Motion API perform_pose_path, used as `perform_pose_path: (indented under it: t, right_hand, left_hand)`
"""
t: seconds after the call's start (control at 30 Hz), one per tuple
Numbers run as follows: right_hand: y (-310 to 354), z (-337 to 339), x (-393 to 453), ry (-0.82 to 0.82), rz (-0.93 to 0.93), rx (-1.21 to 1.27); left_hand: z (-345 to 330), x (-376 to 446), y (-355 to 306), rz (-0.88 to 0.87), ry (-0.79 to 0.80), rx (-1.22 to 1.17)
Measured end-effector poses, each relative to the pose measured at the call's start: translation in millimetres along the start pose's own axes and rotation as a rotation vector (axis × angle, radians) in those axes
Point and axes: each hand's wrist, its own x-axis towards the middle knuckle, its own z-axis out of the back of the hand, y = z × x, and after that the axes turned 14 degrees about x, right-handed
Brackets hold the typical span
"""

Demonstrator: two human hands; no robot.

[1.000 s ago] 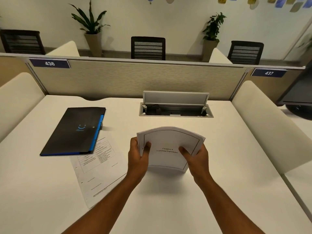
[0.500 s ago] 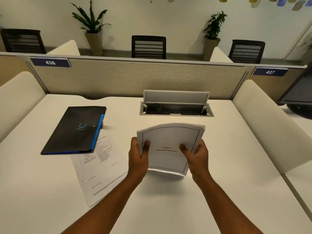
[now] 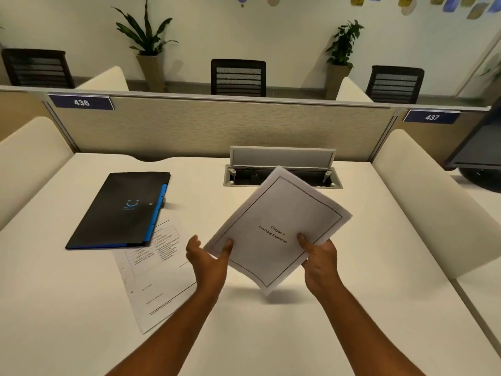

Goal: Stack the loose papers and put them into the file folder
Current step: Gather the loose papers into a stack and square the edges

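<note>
**Paper stack in hand, one sheet and folder still on desk**

Above the near centre of the white desk (image 3: pixel 352 308), I see the paper stack (image 3: pixel 276 229) held clear of the surface, rotated so one corner points down. My right hand (image 3: pixel 321 260) pinches its right edge, thumb on the printed cover. My left hand (image 3: pixel 207 257) is mostly open, thumb touching the stack's left corner, fingers spread below it. One loose sheet (image 3: pixel 154 275) lies flat to the left, its far end tucked under the closed black file folder (image 3: pixel 119 210).

Assessment: the stack is light, limp and prone to fanning; sheets slide on each other. I judge it best gripped at opposite edges. The flat sheet needs lifting at an exposed corner.
</note>
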Motion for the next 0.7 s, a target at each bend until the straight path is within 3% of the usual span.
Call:
perform_pose_path:
  t: [0.1,0.17,0.23,0.4,0.6,0.7]
  right_hand:
    - [-6.8,5.3,-4.7,-0.002,-0.139,0.134]
    - [-10.9,7.4,-9.3,0.033,-0.196,0.198]
    - [-13.1,10.2,-10.9,0.056,-0.219,0.228]
    - [3.6,28.0,11.4,0.058,-0.183,0.239]
    - [30.9,33.5,23.2,0.232,-0.140,-0.323]
    - [24.0,25.5,20.0,0.270,-0.056,-0.424]
  left_hand:
    - [-1.9,0.1,13.9,0.227,0.234,-0.239]
    - [-4.9,-0.8,18.7,0.216,0.373,-0.438]
    - [-5.2,-1.5,16.1,0.151,0.318,-0.475]
    - [15.6,15.6,10.7,0.034,0.055,-0.203]
    - [35.2,29.0,4.4,-0.073,0.048,0.023]
    - [32.3,24.4,0.2,-0.126,0.057,0.026]
